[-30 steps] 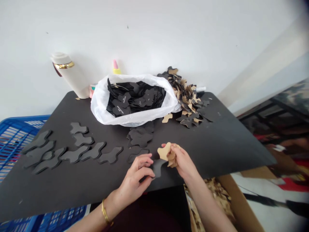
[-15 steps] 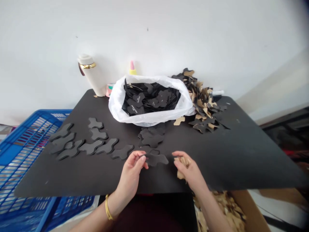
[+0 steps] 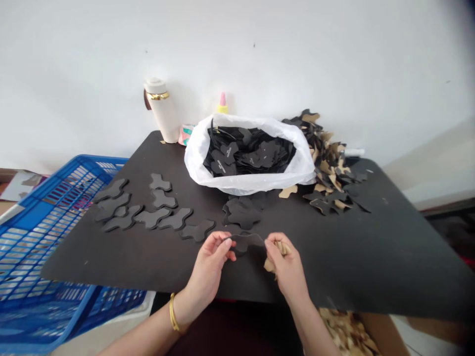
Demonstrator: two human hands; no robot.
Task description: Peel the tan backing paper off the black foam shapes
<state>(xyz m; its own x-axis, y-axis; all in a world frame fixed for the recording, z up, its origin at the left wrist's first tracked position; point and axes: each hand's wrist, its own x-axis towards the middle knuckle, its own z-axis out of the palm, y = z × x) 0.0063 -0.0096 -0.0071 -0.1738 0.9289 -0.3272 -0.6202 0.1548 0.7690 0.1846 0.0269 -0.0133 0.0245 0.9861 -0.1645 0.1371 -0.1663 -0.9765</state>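
Note:
My left hand [image 3: 211, 267] pinches the left end of a thin black wavy-edged cut-out [image 3: 248, 240], held just above the table's front part. At its right end, the thumb and fingers of my right hand [image 3: 289, 269] close on the edge. A wad of tan paper pieces [image 3: 270, 265] is tucked in that same right hand. Just beyond the hands lies a loose pile of black cut-outs [image 3: 243, 211]. To the left, small stacks of matching black cut-outs [image 3: 149, 217] lie in rows.
A white plastic bag [image 3: 256, 185] full of black cut-outs stands at the back of the black table [image 3: 356, 257]. Right of it is a heap of black and tan scraps [image 3: 330, 168]. A white bottle [image 3: 163, 113] stands back left; a blue basket [image 3: 55, 232] is beside the table.
My right hand has come to the cut-out's right end and now grips it, the tan paper still in the hand. The cut-out has tilted edge-up. The camera view has shifted left.

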